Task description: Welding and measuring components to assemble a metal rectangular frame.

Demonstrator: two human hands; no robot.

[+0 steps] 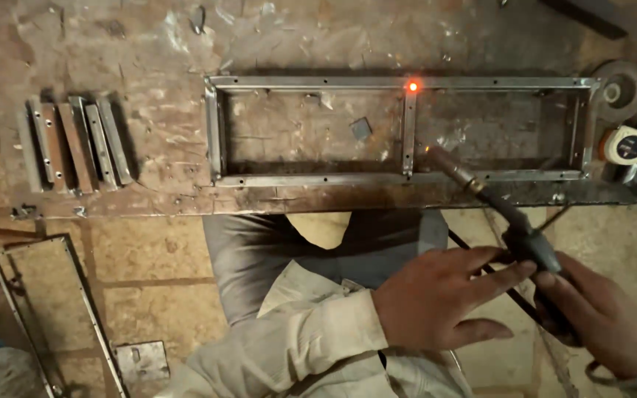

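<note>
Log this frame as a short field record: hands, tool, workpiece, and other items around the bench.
right hand: grips the welding torch by its dark handle
left hand: open, fingertips resting on the torch handle
torch tip: at the lower end of the centre bar
workpiece: rectangular metal frame lying flat on the workbench
glowing spot: orange, at the top of the centre bar
bench left: row of short metal strips
bench right: grinding disc, tape measure
</note>
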